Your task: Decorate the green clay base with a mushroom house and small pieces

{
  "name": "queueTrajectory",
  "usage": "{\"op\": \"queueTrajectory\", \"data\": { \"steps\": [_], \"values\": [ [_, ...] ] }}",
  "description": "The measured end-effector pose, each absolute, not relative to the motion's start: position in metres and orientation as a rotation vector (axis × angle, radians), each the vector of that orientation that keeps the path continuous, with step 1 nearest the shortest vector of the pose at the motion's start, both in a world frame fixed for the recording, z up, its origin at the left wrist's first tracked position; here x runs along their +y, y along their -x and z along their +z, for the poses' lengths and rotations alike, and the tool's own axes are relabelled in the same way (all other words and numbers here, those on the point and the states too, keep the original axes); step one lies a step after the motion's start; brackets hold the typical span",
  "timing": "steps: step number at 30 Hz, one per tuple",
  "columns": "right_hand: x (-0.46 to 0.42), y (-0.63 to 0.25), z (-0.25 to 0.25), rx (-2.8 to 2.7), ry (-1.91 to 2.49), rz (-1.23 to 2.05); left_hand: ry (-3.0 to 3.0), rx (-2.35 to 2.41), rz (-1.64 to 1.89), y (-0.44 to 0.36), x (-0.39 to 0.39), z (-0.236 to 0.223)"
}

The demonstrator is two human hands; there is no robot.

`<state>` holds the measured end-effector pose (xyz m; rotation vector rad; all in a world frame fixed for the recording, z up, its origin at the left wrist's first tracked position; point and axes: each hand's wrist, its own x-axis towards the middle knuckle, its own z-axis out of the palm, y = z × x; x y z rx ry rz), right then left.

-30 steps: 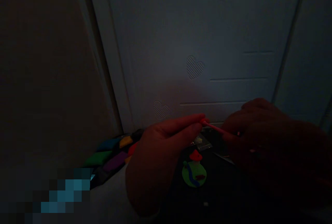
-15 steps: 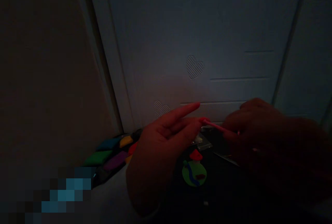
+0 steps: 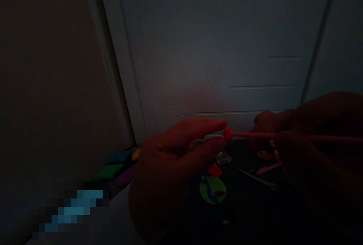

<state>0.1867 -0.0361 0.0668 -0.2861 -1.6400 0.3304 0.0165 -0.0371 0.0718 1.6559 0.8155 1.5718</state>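
My left hand [image 3: 178, 162] reaches in from the lower left, its thumb and fingertips pinched about a small red rounded piece [image 3: 227, 134] that looks like modelling clay. A thin pink stick [image 3: 252, 134] runs level from that piece to the right, its tip against the red piece. My right hand [image 3: 295, 143] is closed around the stick, whose far end sticks out toward the right edge. Below the hands lies a round green clay base [image 3: 212, 196] with a blue strip and a brown piece on it. A red mushroom cap [image 3: 214, 169] on a pale stem sits at its top edge.
Coloured clay packs, among them a green one [image 3: 107, 171], lie at left. Behind the base is a small clear bag [image 3: 224, 157]. Right of it lie a slim metal tool [image 3: 255, 177] and a pink flat tool [image 3: 269, 168]. A pale panel with hearts [image 3: 214, 73] stands behind.
The pink stick has swung from slanting to nearly level, and more of it shows. My right hand has turned, and my left fingertips have shifted around the red piece, which shows more clearly.
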Motion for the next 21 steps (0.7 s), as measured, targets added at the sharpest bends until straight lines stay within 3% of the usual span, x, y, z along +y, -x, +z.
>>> {"op": "queueTrajectory", "data": {
  "steps": [21],
  "values": [
    [-0.037, -0.1872, 0.07, -1.682, 0.371, 0.296, -1.778, 0.83, 1.568, -0.0127, -0.0399, 0.077]
  ]
}}
